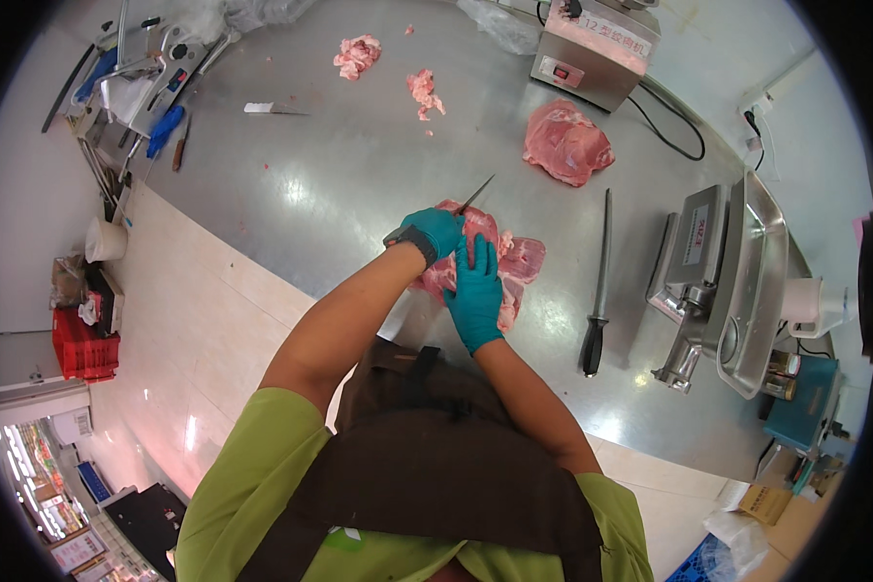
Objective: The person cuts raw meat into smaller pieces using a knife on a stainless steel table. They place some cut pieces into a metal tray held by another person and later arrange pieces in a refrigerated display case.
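My left hand (pixel 434 231), in a teal glove with a dark band at the wrist, grips a knife (pixel 477 192). Its narrow blade points up and to the right; the handle is hidden in the glove. Under both hands lies a piece of raw red meat (pixel 522 260) with pale fat, partly covered by them. My right hand (pixel 478 291), also gloved in teal, rests flat on this meat with the thumb spread out. All of it is on a steel table (pixel 320 174).
Another large meat piece (pixel 567 143) lies near a meat grinder's motor housing (pixel 596 54). To the right are a sharpening steel (pixel 600 291) and a metal tray (pixel 753 291). Trimmings (pixel 356 56), more scraps (pixel 425 93) and a white-handled knife (pixel 273 108) lie farther back. A slicer (pixel 156 80) stands left.
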The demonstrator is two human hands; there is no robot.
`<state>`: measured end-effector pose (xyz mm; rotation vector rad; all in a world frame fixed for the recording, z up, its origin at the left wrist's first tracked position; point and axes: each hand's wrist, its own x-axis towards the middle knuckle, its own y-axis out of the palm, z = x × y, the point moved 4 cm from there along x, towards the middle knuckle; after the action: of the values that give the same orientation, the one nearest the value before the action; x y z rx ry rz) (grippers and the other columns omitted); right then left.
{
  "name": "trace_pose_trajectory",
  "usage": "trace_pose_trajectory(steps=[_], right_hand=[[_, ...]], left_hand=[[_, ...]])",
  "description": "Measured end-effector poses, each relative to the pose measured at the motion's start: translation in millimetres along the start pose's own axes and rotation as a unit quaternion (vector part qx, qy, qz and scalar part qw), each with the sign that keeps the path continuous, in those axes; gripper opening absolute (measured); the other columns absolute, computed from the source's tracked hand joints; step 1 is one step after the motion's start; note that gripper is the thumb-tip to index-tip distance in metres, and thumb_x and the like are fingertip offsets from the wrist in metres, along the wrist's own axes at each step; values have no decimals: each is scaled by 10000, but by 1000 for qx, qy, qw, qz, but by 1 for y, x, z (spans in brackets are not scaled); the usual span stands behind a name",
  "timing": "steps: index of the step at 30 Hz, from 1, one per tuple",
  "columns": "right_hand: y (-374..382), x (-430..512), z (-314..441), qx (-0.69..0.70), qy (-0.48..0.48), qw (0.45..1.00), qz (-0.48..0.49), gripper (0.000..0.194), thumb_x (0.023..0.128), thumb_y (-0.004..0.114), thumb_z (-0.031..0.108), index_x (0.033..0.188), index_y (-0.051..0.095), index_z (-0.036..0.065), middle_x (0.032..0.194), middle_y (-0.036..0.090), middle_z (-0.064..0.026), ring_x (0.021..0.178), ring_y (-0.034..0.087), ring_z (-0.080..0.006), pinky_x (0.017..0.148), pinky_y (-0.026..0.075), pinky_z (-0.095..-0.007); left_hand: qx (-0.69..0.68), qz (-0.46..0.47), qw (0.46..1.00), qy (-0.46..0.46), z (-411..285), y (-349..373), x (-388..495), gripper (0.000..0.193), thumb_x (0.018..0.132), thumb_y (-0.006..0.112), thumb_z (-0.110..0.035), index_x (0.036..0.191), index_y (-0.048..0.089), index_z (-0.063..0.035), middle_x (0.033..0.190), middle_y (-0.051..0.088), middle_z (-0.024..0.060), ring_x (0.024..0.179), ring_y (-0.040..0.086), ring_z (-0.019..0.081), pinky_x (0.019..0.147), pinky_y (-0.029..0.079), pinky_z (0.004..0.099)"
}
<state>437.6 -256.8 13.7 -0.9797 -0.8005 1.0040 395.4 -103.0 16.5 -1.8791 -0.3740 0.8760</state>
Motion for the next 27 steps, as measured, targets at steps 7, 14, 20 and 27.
trace_pose_trajectory(steps=[7,14,20,27], right_hand=[[-2,1,-1,105,47,993,28,1058,654,853,138,1561,309,158,1597,275,-161,1445,290,-424,1109,417,-452],[-4,1,6,58,25,998,29,1024,695,843,166,1562,297,162,1603,269,-151,1442,308,-428,974,532,-440],[2,-1,5,52,6,999,4,1007,712,839,156,1563,300,169,1614,267,-139,1453,289,-412,1032,494,-436],[-4,2,5,129,92,987,11,1044,700,857,131,1572,286,190,1609,263,-136,1435,333,-360,1035,490,-411]], left_hand=[[55,-80,993,60,23,43,-69,347,1024,447,-319,1012,648,-37,856,716,171,730,712,360,595,553,486],[54,-145,987,39,36,64,-95,354,1041,400,-335,1010,681,-121,808,700,131,724,705,344,576,541,493],[28,-1,999,18,32,38,-39,312,1027,424,-310,1091,675,-138,962,704,135,782,713,336,609,563,488],[7,-84,995,55,53,78,-102,301,1024,419,-298,1059,646,-104,977,690,151,796,708,349,641,555,492]])
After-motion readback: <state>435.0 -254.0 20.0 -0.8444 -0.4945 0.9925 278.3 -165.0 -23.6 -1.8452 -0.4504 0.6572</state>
